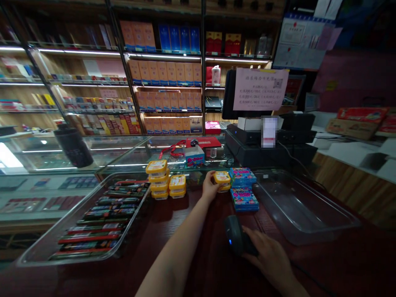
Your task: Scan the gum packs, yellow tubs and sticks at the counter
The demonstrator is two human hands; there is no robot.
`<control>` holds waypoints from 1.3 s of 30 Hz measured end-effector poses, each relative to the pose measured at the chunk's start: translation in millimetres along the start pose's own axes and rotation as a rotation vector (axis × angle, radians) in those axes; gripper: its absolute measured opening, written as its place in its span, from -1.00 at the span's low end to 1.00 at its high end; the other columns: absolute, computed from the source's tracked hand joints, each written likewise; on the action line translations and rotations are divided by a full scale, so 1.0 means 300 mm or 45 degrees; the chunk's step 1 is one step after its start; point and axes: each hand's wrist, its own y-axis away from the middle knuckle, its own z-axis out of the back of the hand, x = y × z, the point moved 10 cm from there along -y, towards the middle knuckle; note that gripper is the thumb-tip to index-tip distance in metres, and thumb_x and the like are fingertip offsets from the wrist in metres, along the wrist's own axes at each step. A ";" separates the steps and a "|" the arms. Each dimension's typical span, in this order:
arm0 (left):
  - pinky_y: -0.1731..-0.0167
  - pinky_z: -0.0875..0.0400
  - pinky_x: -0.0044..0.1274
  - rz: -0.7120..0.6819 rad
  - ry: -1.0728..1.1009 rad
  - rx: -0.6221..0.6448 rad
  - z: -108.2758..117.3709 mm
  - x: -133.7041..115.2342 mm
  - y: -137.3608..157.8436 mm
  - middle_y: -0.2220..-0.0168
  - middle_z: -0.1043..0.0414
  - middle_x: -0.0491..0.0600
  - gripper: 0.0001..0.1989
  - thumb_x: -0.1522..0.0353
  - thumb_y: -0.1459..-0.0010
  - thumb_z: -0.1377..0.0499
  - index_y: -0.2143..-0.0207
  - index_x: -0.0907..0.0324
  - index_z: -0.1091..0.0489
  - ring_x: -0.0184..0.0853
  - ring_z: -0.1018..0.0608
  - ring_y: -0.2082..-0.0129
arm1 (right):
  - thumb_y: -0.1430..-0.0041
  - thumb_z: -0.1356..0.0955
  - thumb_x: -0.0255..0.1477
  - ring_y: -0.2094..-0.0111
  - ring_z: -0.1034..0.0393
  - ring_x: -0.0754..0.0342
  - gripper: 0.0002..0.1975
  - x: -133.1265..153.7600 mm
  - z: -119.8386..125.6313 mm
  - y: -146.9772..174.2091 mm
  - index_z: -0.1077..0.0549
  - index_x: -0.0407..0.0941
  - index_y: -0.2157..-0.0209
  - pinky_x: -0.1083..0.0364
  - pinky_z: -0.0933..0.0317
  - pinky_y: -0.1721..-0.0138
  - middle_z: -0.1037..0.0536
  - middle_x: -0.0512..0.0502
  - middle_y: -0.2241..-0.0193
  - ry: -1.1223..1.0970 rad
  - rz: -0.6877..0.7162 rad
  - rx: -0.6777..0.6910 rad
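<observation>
My left hand [210, 187] reaches forward, its fingers closed on the side of a yellow plastic tub [222, 177] that sits on top of another one. Just right of it stand two stacks of blue-and-pink packets [244, 199]. In my right hand [267, 251] is a dark barcode scanner [236, 235] with a small blue light, held low over the dark red table, its head pointing left. Farther left, more yellow tubs are piled in a tall stack [159, 181] and a shorter stack [177, 186].
A clear tray [123, 237] at left holds many dark wrapped sticks. Another clear tray [297, 206] lies at right. Behind are an open blue box [194, 157], a black cash register [262, 144] and a monitor bearing a pink sign [260, 88]. A black cup [72, 146] stands back left.
</observation>
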 end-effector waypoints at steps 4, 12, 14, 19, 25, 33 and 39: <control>0.14 -0.35 -0.45 -0.047 -0.093 -0.133 0.061 0.057 0.020 0.24 -0.45 -0.02 -0.46 0.55 0.32 -0.31 0.19 0.18 -0.29 -0.28 -0.51 0.18 | -0.13 -0.33 -0.17 0.17 -0.48 -0.02 -0.42 0.001 0.006 -0.006 -0.17 0.00 -0.16 0.08 -0.39 0.22 -0.53 -0.12 0.10 -0.013 -0.002 0.021; 0.27 -0.33 -0.49 -0.089 -0.757 -0.280 0.075 0.056 0.046 0.39 -0.42 -0.05 -0.85 0.44 0.13 -0.25 0.42 0.23 -0.39 -0.33 -0.47 0.35 | -0.13 -0.33 -0.15 0.18 -0.48 -0.01 -0.42 0.002 0.015 -0.005 -0.19 -0.03 -0.14 0.09 -0.38 0.26 -0.53 -0.14 0.10 0.075 0.012 -0.025; 0.24 -0.33 -0.48 -0.151 -0.862 -0.281 0.077 0.017 0.068 0.37 -0.41 -0.03 -0.86 0.45 0.11 -0.25 0.40 0.23 -0.41 -0.31 -0.46 0.31 | -0.13 -0.32 -0.14 0.17 -0.48 -0.01 -0.41 0.003 0.013 -0.006 -0.18 -0.04 -0.15 0.09 -0.38 0.25 -0.53 -0.14 0.10 0.053 0.013 -0.022; 0.21 -0.34 -0.46 -0.337 -1.002 -0.161 0.127 -0.116 0.176 0.30 -0.40 0.00 -0.87 0.47 0.01 -0.18 0.33 0.21 -0.40 -0.28 -0.45 0.24 | -0.19 -0.26 -0.14 0.19 -0.47 -0.03 -0.47 0.000 0.013 -0.001 -0.19 -0.03 -0.15 0.06 -0.37 0.24 -0.53 -0.16 0.14 -0.025 -0.025 -0.063; 0.10 -0.30 -0.34 -0.462 -1.485 -0.320 0.345 -0.327 0.297 0.24 -0.35 0.06 -0.81 0.42 -0.09 -0.12 0.21 0.17 -0.41 -0.17 -0.40 0.16 | -0.23 -0.21 -0.14 0.18 -0.47 -0.03 -0.49 -0.006 0.001 0.016 -0.19 -0.03 -0.15 0.05 -0.35 0.23 -0.53 -0.16 0.13 -0.076 -0.034 -0.073; 0.12 -0.32 -0.36 -0.274 -1.870 -0.315 0.494 -0.371 0.259 0.02 -0.23 0.16 -0.68 0.49 -0.11 -0.05 0.07 0.14 -0.35 -0.15 -0.42 0.13 | -0.24 -0.17 -0.12 0.20 -0.47 -0.04 -0.51 -0.002 -0.006 0.014 -0.22 -0.05 -0.12 0.03 -0.34 0.24 -0.53 -0.16 0.14 -0.029 -0.050 -0.035; 0.17 -0.35 -0.36 -0.248 -1.660 -0.268 0.496 -0.365 0.220 0.07 -0.32 0.15 -0.83 0.51 -0.13 0.00 0.27 0.19 -0.34 -0.18 -0.47 0.20 | -0.23 -0.19 -0.13 0.20 -0.47 -0.03 -0.51 -0.009 -0.020 0.015 -0.20 -0.06 -0.12 0.03 -0.35 0.25 -0.52 -0.17 0.14 -0.007 -0.049 -0.014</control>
